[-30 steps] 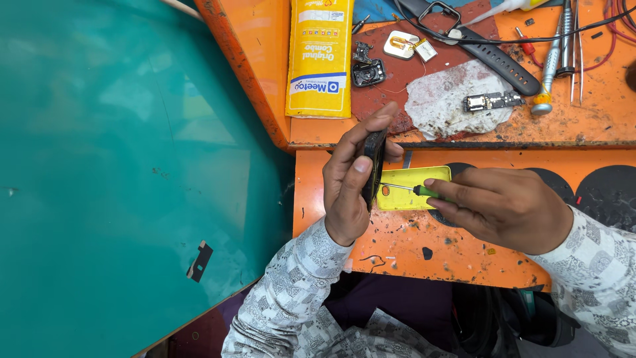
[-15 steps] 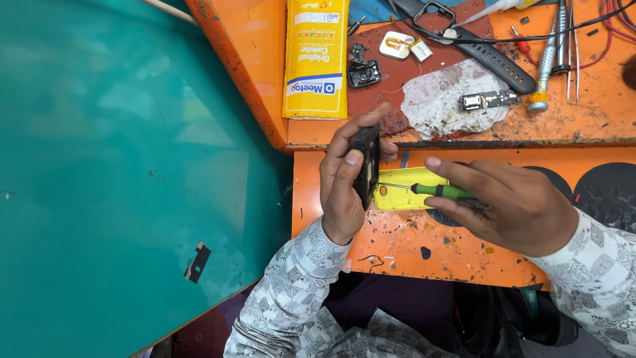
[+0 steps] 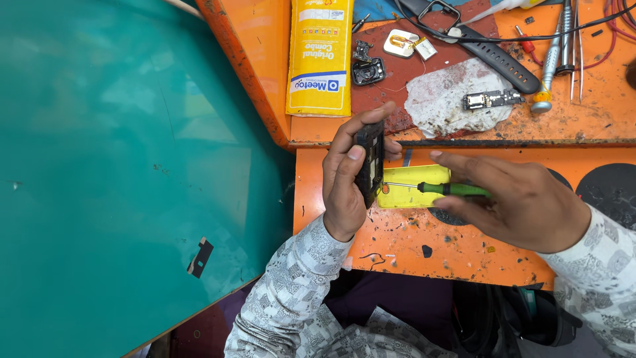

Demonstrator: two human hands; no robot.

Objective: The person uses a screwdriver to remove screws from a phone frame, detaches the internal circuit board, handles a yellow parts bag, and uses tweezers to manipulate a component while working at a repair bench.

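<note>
My left hand [image 3: 344, 185] grips a black phone body [image 3: 370, 162], held on edge with its open side turned right. A green-handled screwdriver [image 3: 454, 189] lies in my right hand [image 3: 517, 199]; its thin metal shaft points left, and the tip touches the phone's lower edge. Both hands hover over a yellow tray [image 3: 414, 180] on the lower orange shelf [image 3: 397, 245].
On the upper orange bench [image 3: 609, 99]: a yellow packet [image 3: 320, 56], a white cloth [image 3: 444, 99] with a small circuit board [image 3: 491, 99], a black watch strap [image 3: 493, 56], tweezers and screwdrivers [image 3: 560, 46], small phone parts. A teal surface [image 3: 119, 166] lies left.
Both hands have shifted slightly right and down over the yellow tray. The screwdriver tip now meets the phone's lower edge; my right fingers have spread along the handle.
</note>
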